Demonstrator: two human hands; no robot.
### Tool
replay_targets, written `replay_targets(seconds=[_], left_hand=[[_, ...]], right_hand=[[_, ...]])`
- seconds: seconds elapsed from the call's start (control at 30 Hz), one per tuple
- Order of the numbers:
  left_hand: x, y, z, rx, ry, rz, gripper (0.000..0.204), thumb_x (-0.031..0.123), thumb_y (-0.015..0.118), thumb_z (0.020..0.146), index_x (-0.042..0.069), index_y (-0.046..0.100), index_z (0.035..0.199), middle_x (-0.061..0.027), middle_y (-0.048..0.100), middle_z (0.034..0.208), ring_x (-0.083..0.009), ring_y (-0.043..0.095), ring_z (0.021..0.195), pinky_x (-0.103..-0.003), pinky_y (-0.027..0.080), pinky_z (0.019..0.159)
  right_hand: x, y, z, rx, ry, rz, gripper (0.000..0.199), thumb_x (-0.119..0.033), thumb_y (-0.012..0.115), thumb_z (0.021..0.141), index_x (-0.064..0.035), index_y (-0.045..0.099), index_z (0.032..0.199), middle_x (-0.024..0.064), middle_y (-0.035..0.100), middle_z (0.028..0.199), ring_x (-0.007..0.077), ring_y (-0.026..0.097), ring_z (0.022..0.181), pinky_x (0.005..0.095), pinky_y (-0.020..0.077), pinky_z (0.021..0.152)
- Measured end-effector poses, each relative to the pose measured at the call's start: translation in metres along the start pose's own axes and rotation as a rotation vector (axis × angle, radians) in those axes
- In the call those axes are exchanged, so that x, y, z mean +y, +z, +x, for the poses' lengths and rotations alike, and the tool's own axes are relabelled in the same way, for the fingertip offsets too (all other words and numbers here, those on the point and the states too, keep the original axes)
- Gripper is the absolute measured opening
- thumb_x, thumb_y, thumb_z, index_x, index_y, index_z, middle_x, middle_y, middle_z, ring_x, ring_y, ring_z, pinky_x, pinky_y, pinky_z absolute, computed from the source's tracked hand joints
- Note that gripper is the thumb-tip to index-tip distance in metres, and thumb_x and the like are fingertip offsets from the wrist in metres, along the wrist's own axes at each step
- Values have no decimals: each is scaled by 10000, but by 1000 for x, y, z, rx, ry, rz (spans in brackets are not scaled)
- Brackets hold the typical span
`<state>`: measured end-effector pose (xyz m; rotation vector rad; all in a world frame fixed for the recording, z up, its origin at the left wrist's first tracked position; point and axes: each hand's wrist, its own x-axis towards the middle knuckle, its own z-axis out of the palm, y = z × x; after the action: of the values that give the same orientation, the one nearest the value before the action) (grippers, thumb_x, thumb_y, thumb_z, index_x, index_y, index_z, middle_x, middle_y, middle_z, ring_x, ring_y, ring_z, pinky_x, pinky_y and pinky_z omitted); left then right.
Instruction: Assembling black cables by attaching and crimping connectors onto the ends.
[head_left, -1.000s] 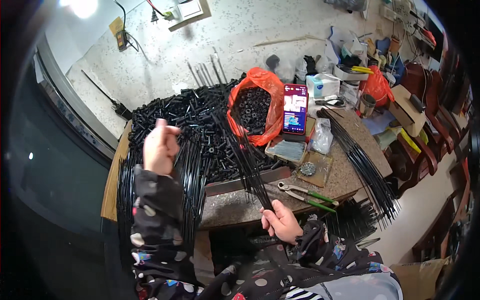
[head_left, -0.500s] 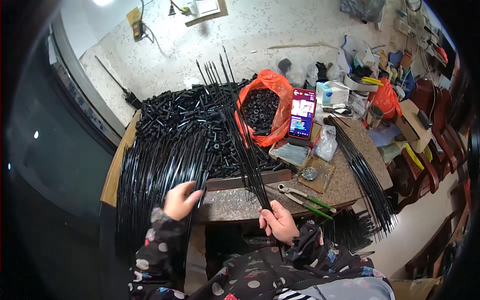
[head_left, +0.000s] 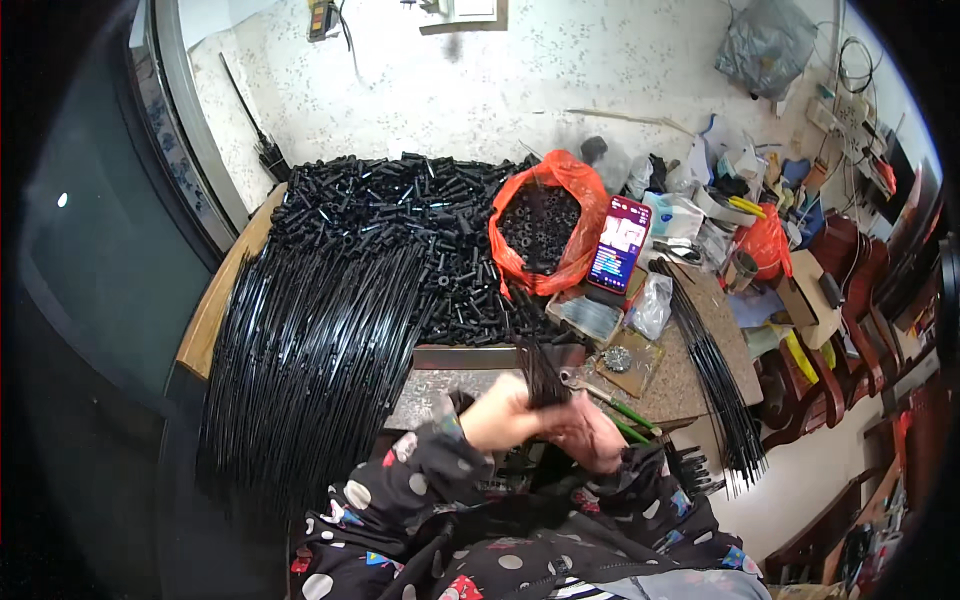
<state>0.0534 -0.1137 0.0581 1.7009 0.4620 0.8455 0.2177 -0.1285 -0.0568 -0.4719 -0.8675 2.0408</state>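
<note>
Just past the table's front edge, my left hand [head_left: 497, 415] and my right hand [head_left: 592, 437] meet around a bundle of thin black rods [head_left: 543, 372]. Both hands are closed on it, though motion smears the fingers and hides the exact grip. The bundle looks foreshortened, its far part reaching over a low metal strip [head_left: 460, 356]. To the left of my hands, a broad layer of similar rods [head_left: 310, 350] overhangs the table edge. Behind it lies a heap of short black cylindrical parts [head_left: 390, 205].
An orange bag [head_left: 575, 255] holds small black ring-like parts. A lit phone [head_left: 617, 245] stands beside it. Pliers with green handles [head_left: 632, 412] lie near my right hand, below a silver round piece [head_left: 617, 358]. Another rod bundle [head_left: 712, 370] lies across the table's right side.
My left hand has come right from beside the rod layer to the bundle in my right hand. The bundle, earlier stretched far over the heap, now appears much shorter. The view has shifted.
</note>
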Motion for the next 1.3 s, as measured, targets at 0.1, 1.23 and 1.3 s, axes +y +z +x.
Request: replay_targets(seconds=[0.1,1.23,1.3], left_hand=[[-40,6,-40,-89,427,555,219,86,552,631,53,514,844,-82,528,717,-221,523,677,-295,407,589],[-106,-37,-29,-460,308,1024,516,204,498,566,132,373,1061,-53,385,1040,-179,263,1076,-436,148,883],[-115,-36,-26,-402,349,1064,455,212,477,600,119,396,1038,-53,395,1037,-160,288,1061,-417,164,885]], right_hand=[[-20,67,25,187,321,374,528,-445,220,767,3,379,997,180,440,970,274,464,848,375,382,723],[-46,54,109,476,-287,-569,502,-273,381,777,-26,173,1161,136,235,1174,191,221,1088,283,167,884],[-41,44,98,672,-145,-658,446,-310,333,790,-9,261,1111,89,354,1091,183,314,1020,283,231,847]])
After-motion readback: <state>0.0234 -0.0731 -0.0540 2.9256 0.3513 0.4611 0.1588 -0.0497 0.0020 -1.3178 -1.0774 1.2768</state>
